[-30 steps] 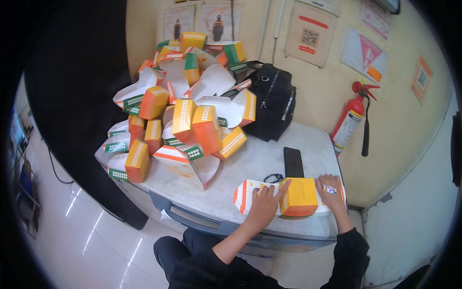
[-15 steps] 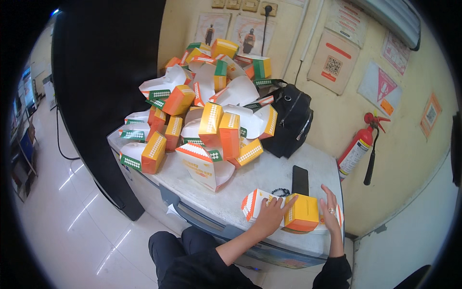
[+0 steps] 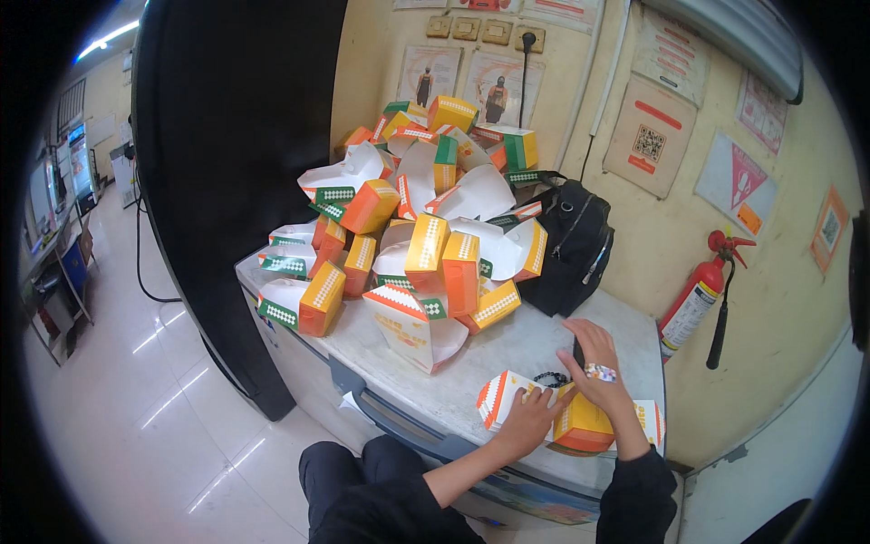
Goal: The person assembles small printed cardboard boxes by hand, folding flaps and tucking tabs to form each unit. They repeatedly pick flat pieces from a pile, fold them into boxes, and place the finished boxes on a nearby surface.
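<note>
A partly folded yellow-and-orange paper food carton (image 3: 583, 424) lies near the front right of the white tabletop. White carton panels (image 3: 497, 399) with an orange edge stick out to its left, and another white panel (image 3: 649, 419) lies to its right. My left hand (image 3: 528, 422) rests on the left panels, fingers apart, a fingertip touching the yellow part. Above the far side of the yellow part is my right hand (image 3: 594, 358), open, with a colourful band visible on it. It hides most of a dark phone. A dark beaded bracelet (image 3: 549, 378) lies behind the cartons.
A tall heap of folded cartons (image 3: 426, 245) fills the left and back of the white chest-like table (image 3: 362, 340). Beside it sits a black bag (image 3: 569, 245). A red fire extinguisher (image 3: 698, 295) hangs on the right wall; a black panel (image 3: 231, 181) stands left.
My right hand has lifted from the carton's right side and swung left and away from me, over the phone. My left hand's fingers have drawn in slightly. The whole view has shifted.
</note>
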Tool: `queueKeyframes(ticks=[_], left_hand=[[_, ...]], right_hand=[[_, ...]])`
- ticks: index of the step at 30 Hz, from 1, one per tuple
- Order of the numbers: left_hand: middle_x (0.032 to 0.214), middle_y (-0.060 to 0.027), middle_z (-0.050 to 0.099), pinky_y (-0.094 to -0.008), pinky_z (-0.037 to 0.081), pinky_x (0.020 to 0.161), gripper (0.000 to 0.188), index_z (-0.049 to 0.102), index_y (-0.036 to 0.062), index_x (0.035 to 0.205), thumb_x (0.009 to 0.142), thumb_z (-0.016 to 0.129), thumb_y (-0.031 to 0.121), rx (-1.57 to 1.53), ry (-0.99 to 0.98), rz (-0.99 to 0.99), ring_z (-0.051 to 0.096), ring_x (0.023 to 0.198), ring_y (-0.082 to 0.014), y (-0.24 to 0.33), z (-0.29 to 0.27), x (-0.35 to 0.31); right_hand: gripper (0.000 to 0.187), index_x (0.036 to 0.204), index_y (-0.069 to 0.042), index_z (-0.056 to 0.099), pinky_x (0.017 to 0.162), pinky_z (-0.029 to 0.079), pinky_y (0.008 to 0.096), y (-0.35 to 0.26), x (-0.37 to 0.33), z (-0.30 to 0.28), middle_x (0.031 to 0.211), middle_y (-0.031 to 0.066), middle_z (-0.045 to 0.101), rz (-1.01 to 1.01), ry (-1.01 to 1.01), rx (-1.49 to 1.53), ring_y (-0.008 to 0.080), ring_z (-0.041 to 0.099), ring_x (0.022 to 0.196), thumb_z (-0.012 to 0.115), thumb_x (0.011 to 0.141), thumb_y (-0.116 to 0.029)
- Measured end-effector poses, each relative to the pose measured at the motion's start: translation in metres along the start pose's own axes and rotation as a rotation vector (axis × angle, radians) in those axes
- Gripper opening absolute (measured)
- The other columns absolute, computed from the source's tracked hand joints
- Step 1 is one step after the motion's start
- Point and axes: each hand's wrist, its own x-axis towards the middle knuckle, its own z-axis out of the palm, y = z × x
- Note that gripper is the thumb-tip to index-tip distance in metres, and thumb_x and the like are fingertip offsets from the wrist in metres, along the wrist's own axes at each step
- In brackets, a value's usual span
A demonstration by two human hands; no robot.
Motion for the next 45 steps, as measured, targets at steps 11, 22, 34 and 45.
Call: queueKeyframes(ticks=[11,22,34,45], left_hand=[[0.13,-0.0174,0.042,-0.0456,0.029,0.103,0.083,0.032,0.0071,0.135,0.062,0.07,0.001,-0.03,0.959,-0.344,0.04,0.122,-0.0322,-0.112,-0.112,-0.096],[0.108,-0.0128,0.061,-0.0367,0.038,0.095,0.051,0.06,-0.0002,0.108,0.066,0.08,0.019,-0.482,0.257,-0.496,0.052,0.105,-0.0252,-0.181,-0.116,-0.092],[0.111,-0.0139,0.061,-0.029,0.045,0.086,0.033,0.053,-0.0041,0.116,0.09,0.057,0.017,-0.977,0.29,-0.643,0.058,0.101,-0.0181,-0.151,-0.167,-0.093],[0.12,-0.0101,0.054,-0.0322,0.037,0.098,0.035,0.047,-0.0029,0.122,0.092,0.052,0.015,-1.914,0.532,-0.736,0.05,0.112,-0.0183,0.003,-0.055,-0.026]], right_hand=[[0.009,0.087,-0.01,0.062,0.065,0.048,0.0341,0.009,-0.002,0.035,0.073,0.0049,0.06,-0.016,0.136,0.166,0.0228,0.059,0.073,0.06,0.078,-0.008],[0.008,0.088,-0.011,0.061,0.062,0.048,0.0331,0.013,-0.003,0.037,0.071,0.005,0.059,0.025,0.133,0.204,0.0219,0.059,0.07,0.06,0.08,-0.012],[0.008,0.088,-0.01,0.06,0.062,0.047,0.033,0.013,-0.005,0.035,0.07,0.0051,0.059,0.096,0.063,0.237,0.0218,0.059,0.071,0.061,0.08,-0.012],[0.028,0.105,-0.007,0.057,0.066,0.046,0.0255,0.05,-0.004,0.046,0.075,0.0055,0.058,0.52,0.159,0.971,0.0146,0.057,0.068,0.052,0.091,-0.03]])
